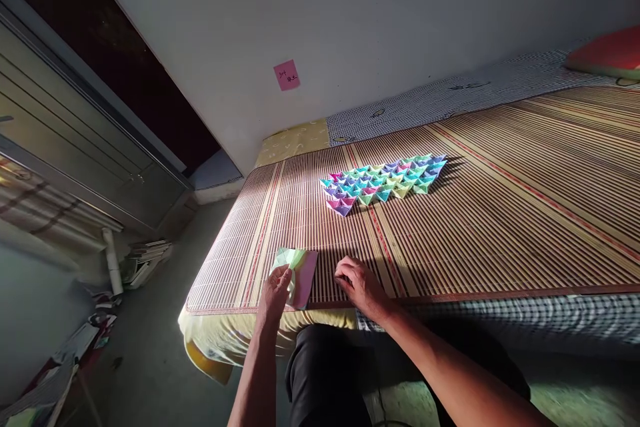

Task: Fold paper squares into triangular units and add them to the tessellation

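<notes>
My left hand [277,285] pinches a light green sheet of paper [296,258] at the front edge of the mat. The sheet lies bent over a small pile of coloured paper, with a pink sheet [306,278] showing on its right side. To the right, my right hand [356,279] rests low over the mat with its fingers curled together, and what they hold, if anything, is hidden. Farther back stand rows of small folded paper boats [383,180] in purple, teal, green, yellow and pink, packed close together.
A striped bamboo mat [480,227] covers the bed. Yellow and checked cloth [400,120] runs along the wall, where a pink note [287,75] is stuck. A red cushion [607,53] lies far right. Piled books [147,260] and a dark doorway are at left.
</notes>
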Demonstrator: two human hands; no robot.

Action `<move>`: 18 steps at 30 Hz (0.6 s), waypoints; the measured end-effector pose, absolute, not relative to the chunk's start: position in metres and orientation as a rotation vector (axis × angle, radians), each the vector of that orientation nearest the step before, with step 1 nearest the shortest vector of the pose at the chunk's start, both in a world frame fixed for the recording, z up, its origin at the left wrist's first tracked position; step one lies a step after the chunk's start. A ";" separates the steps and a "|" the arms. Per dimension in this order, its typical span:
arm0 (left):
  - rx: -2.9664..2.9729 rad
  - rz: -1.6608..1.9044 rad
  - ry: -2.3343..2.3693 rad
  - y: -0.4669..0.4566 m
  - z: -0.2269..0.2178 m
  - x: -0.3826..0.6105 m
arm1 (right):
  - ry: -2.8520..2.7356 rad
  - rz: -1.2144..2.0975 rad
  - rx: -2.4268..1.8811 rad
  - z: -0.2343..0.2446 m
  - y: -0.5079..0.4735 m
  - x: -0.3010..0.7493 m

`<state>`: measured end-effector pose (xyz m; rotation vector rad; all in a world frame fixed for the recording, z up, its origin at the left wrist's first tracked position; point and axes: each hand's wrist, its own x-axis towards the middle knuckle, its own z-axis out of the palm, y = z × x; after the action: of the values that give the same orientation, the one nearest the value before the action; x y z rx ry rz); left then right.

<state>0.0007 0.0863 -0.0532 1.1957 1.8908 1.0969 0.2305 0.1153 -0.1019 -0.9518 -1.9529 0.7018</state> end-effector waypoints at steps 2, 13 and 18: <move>1.141 1.117 1.859 0.086 -0.051 0.001 | -1.952 0.705 -0.950 -0.102 0.115 0.231; 1.002 1.091 1.901 0.113 -0.057 -0.010 | -1.955 0.696 -0.969 -0.104 0.116 0.229; 0.962 1.013 1.968 0.123 -0.065 -0.010 | -1.943 0.703 -0.971 -0.103 0.116 0.229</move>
<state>-0.0100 0.1228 -0.0650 0.9620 1.9684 1.0130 0.2291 0.1164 -0.1031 -0.9707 -1.9431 0.7034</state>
